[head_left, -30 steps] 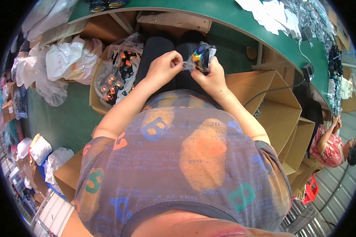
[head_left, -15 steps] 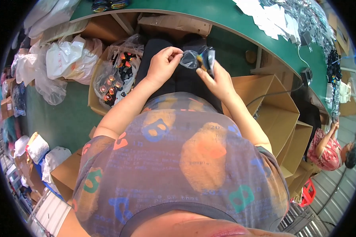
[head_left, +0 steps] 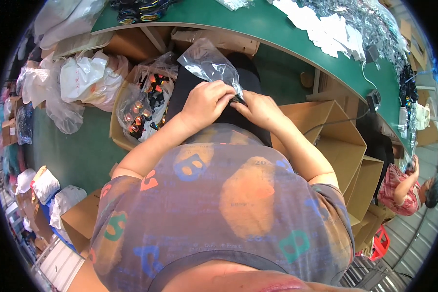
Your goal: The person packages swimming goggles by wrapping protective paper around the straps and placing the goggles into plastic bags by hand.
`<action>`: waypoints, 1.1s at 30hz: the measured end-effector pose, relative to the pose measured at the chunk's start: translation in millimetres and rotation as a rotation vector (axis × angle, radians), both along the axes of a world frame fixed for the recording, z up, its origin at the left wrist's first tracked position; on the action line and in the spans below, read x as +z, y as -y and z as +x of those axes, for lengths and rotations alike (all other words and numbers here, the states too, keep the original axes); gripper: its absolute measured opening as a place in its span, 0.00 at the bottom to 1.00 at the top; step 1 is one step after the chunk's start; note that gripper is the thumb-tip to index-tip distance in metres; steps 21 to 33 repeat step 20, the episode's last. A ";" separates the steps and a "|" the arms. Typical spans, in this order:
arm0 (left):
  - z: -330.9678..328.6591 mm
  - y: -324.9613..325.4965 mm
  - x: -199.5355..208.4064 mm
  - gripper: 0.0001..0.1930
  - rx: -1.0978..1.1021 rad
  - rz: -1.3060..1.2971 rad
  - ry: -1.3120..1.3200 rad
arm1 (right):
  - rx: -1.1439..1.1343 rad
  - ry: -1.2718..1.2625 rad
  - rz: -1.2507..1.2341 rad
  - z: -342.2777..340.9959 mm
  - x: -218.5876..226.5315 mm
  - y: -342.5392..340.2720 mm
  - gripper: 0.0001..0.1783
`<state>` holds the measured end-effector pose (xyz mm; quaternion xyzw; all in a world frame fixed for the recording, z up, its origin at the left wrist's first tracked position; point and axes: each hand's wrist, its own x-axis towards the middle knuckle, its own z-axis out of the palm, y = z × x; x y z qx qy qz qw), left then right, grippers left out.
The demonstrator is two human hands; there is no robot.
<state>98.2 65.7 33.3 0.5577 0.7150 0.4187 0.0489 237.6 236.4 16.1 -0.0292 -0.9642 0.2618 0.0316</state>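
A clear plastic bag [head_left: 207,61] spreads out over my lap, beyond my fingers. My left hand [head_left: 208,102] is closed, pinching the bag's near end. Right beside it, my right hand [head_left: 262,111] curls its fingers round a small dark item [head_left: 239,99] at that same end. Most of this item is hidden by my fingers and the crumpled plastic, so its kind cannot be made out. Both hands meet just above my dark trousers, in front of my patterned shirt.
Ahead curves a green table [head_left: 219,20] bearing dark goggles [head_left: 138,10], white paper slips [head_left: 326,31] and heaped clear packets. A lined carton [head_left: 143,104] of orange-lensed goggles stands at left. Open cardboard boxes [head_left: 331,136] stand at right, crossed by a cable. A co-worker [head_left: 399,190] sits far right.
My hands have come together and nearer my body. The plastic bag now lies spread beyond them. The dark, partly coloured item in my right hand has dropped lower and is mostly covered.
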 end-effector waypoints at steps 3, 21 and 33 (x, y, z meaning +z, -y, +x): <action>2.6 3.5 5.6 0.03 -0.014 0.083 -0.063 | -0.118 0.380 -1.043 -13.9 -20.5 -7.0 0.21; 0.5 7.2 -3.1 0.04 0.035 0.112 0.040 | 0.164 0.114 -2.468 6.0 -26.1 22.2 0.27; 0.5 7.2 -3.1 0.04 0.035 0.112 0.040 | 0.164 0.114 -2.468 6.0 -26.1 22.2 0.27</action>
